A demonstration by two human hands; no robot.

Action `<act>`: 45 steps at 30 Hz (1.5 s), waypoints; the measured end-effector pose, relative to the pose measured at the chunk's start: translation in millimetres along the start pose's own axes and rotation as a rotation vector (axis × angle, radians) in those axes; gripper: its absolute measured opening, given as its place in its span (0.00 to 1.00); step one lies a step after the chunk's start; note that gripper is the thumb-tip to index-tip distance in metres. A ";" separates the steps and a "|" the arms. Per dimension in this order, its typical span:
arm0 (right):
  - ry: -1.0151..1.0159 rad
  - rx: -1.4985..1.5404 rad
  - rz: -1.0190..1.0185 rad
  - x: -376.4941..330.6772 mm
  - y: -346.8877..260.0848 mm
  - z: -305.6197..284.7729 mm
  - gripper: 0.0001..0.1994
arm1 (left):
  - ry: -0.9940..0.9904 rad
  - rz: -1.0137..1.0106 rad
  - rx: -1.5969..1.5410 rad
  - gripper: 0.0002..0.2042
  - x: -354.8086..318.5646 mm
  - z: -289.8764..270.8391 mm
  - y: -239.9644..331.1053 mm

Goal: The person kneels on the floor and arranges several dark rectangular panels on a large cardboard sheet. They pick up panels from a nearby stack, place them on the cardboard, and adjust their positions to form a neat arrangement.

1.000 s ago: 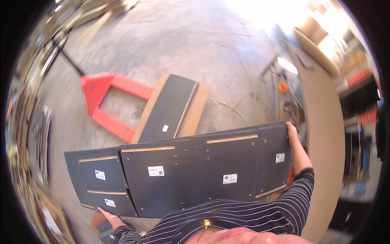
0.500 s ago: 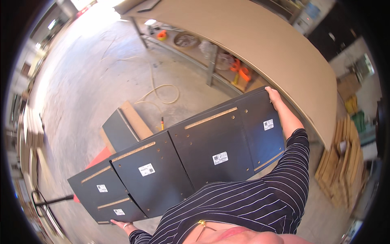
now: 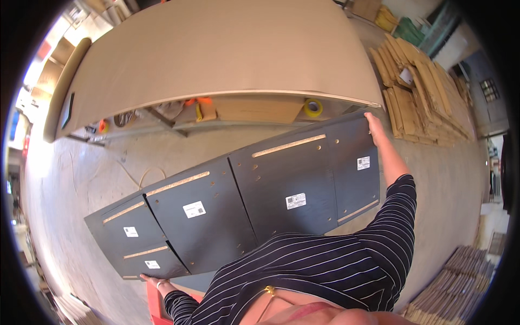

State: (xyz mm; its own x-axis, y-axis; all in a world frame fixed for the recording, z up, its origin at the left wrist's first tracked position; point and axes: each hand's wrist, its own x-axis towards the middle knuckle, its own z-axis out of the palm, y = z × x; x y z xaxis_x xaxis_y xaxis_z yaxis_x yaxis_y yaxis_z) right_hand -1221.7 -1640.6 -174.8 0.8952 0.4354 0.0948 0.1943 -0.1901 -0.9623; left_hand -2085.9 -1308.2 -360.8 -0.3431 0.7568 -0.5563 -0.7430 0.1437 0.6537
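Note:
A long set of dark grey boards (image 3: pixel 216 233) spans the space in front of me, tilted up toward the right. White labels, drilled holes and strips of bare chipboard mark the faces. My left hand (image 3: pixel 150 279) grips the lower left edge, fingers partly hidden under the boards. At the upper right corner, my right hand (image 3: pixel 374 127) is closed round the short edge, with some of its fingers behind the board. The boards' right corner is close to the front edge of a workbench (image 3: pixel 233 49) covered in brown sheet.
Under the bench, a shelf carries a yellow tape roll (image 3: pixel 313 107) and orange items. Flattened cardboard (image 3: pixel 433 103) is stacked at the right, with another stack (image 3: pixel 455 284) at lower right. A red frame (image 3: pixel 155 303) stands below my left hand. A hose (image 3: pixel 146 176) lies on the floor.
My view has turned to the right, so the bench now lies across the front. Both hands keep hold of the boards. The red frame now shows beneath my left hand.

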 end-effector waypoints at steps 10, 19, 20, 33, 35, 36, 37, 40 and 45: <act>0.216 0.056 0.173 -65.3 15.4 -48.4 0.29 | -0.211 0.078 0.027 0.39 84.5 11.4 -10.7; 0.162 0.234 0.228 -76.1 54.3 4.2 0.31 | -0.386 0.031 -0.072 0.41 112.0 20.7 14.2; 0.092 0.178 0.203 -67.3 55.7 14.5 0.31 | -0.286 0.009 -0.086 0.41 113.5 21.5 12.9; 0.006 0.013 0.433 -9.1 3.8 66.6 0.30 | 0.047 -0.052 0.104 0.42 65.3 11.8 54.9; -0.074 -0.017 0.423 11.0 -6.4 86.3 0.31 | 0.126 -0.029 0.090 0.43 60.1 8.4 56.6; -0.113 -0.021 0.423 16.5 -11.4 92.4 0.31 | 0.125 -0.030 0.096 0.44 59.2 6.4 56.5; -0.087 -0.107 0.393 22.6 -19.3 96.2 0.32 | 0.119 -0.044 0.072 0.44 56.2 4.1 58.0; -0.084 -0.060 0.467 34.5 -36.3 111.3 0.34 | 0.158 -0.050 0.015 0.42 50.6 -2.5 61.3; -0.093 -0.111 0.560 60.1 -47.0 132.4 0.34 | 0.287 -0.045 0.096 0.40 36.3 -4.8 73.6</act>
State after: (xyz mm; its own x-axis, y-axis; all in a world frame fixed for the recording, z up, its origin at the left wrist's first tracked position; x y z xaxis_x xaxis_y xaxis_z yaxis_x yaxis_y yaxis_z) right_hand -1230.1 -1489.0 -157.6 0.8357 0.3167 -0.4487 -0.2533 -0.5027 -0.8265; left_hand -2155.8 -1273.2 -335.3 -0.4694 0.5389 -0.6995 -0.7084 0.2431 0.6626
